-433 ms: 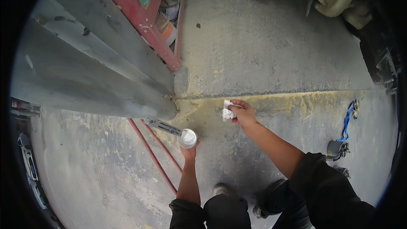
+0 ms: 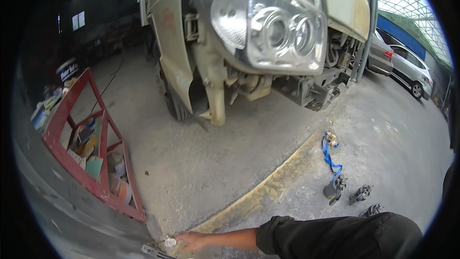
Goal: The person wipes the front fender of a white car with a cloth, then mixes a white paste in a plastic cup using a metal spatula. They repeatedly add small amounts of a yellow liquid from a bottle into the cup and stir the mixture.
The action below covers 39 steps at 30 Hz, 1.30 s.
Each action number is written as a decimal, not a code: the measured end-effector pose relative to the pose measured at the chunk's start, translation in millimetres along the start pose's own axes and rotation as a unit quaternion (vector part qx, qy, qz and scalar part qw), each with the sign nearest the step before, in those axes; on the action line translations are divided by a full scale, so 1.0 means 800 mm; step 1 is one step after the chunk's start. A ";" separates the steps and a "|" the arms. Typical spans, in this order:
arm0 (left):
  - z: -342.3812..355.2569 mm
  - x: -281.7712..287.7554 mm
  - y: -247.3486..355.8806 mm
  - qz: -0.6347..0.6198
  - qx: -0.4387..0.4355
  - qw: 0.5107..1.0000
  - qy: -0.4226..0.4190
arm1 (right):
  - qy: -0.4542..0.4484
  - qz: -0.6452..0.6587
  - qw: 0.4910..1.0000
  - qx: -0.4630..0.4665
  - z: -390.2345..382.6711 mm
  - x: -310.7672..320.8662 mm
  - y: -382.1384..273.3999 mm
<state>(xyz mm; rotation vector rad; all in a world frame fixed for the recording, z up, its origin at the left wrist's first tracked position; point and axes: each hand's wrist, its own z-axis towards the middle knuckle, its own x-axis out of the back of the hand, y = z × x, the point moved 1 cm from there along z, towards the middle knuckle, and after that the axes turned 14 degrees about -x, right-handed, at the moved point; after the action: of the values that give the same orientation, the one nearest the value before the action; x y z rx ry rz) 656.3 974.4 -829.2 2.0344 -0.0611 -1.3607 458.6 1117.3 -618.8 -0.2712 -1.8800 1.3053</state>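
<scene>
At the lower edge, my right hand (image 2: 192,241) reaches leftward with its fingers closed on a crumpled white wad (image 2: 170,242). Whether the wad is paper, cloth or plastic is hard to make out. Just below it, a slotted grey metal strip (image 2: 155,251) pokes in from the bottom edge, close to the hand. My left hand is out of the picture, and so is the cup it held earlier.
On the left stands a red metal rack (image 2: 99,163) with tins and tools. A partly stripped vehicle with a large headlight (image 2: 268,29) fills the top. Dark grey canister-like tools (image 2: 334,189) and a blue strap (image 2: 329,160) lie on the concrete floor at right.
My view has swung up and to the right, bringing in the vehicle's front. My left hand and its cup have left the picture. The white wad stays in my right hand, now lower left.
</scene>
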 end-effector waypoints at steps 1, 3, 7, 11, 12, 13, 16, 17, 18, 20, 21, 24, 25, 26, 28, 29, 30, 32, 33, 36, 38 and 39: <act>-0.030 -0.029 -0.002 0.246 -0.060 0.967 -0.003 | 0.032 -0.025 0.998 0.048 -0.015 0.016 0.001; -0.063 -0.100 0.026 0.059 0.059 0.995 0.047 | -0.010 -0.020 0.998 0.064 -0.042 0.047 -0.044; -0.148 -0.364 0.096 0.503 -0.197 0.790 -0.291 | -0.070 -0.050 0.996 -0.026 -0.126 0.157 -0.144; -0.202 -0.514 0.126 0.473 -0.066 0.824 -0.305 | 0.019 0.087 0.995 -0.048 -0.246 0.335 -0.320; -0.201 -0.535 0.122 0.544 -0.129 0.733 -0.388 | 0.039 0.067 0.996 -0.039 -0.269 0.377 -0.350; -0.192 -0.548 0.110 0.607 -0.180 0.620 -0.464 | 0.057 0.046 0.997 -0.028 -0.289 0.417 -0.377; -0.256 -0.821 0.138 0.304 0.006 0.868 -0.391 | 0.085 -0.058 0.992 -0.068 -0.368 0.544 -0.436; -0.259 -0.851 0.138 0.343 0.009 0.838 -0.424 | 0.093 -0.076 0.991 -0.057 -0.388 0.579 -0.458; -0.260 -0.879 0.131 0.375 0.016 0.805 -0.460 | 0.100 -0.121 0.985 -0.067 -0.409 0.615 -0.475; -0.282 -0.967 0.133 0.400 0.021 0.804 -0.440 | 0.113 -0.186 0.974 -0.057 -0.445 0.681 -0.506; -0.290 -1.007 0.125 0.376 -0.004 0.806 -0.457 | 0.130 -0.214 0.967 -0.043 -0.463 0.716 -0.521; -0.306 -1.117 0.097 0.316 -0.006 0.829 -0.461 | 0.253 -0.200 0.946 0.030 -0.508 0.818 -0.584; -0.313 -1.152 0.089 0.287 0.001 0.844 -0.454 | 0.290 -0.209 0.933 0.041 -0.521 0.846 -0.601; -0.318 -1.189 0.078 0.274 -0.033 0.839 -0.469 | 0.325 -0.203 0.924 0.015 -0.532 0.866 -0.611; -0.322 -1.245 0.072 0.261 -0.067 0.844 -0.463 | 0.356 -0.196 0.914 -0.011 -0.538 0.892 -0.614; -0.319 -1.260 0.074 0.255 -0.078 0.850 -0.454 | 0.354 -0.197 0.914 -0.012 -0.534 0.898 -0.614; -0.317 -1.274 0.074 0.247 -0.087 0.855 -0.447 | 0.356 -0.200 0.913 -0.014 -0.531 0.904 -0.615; -0.314 -1.293 0.075 0.237 -0.099 0.862 -0.438 | 0.379 -0.129 0.916 -0.015 -0.527 0.931 -0.632; -0.314 -1.303 0.074 0.235 -0.103 0.863 -0.435 | 0.392 -0.097 0.915 -0.017 -0.527 0.945 -0.638; -0.317 -1.326 0.079 0.225 -0.087 0.876 -0.418 | 0.407 -0.106 0.907 0.003 -0.518 0.964 -0.632; -0.319 -1.337 0.083 0.228 -0.076 0.879 -0.411 | 0.378 -0.131 0.917 0.001 -0.515 0.959 -0.623; -0.319 -1.337 0.082 0.229 -0.077 0.880 -0.408 | 0.365 -0.123 0.923 0.009 -0.513 0.958 -0.623</act>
<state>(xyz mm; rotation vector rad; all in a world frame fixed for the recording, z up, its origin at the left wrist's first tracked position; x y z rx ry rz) 406.1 1472.4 120.6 1.0868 -0.7315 -1.7235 387.0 1622.7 243.2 -0.4286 -1.2150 0.8754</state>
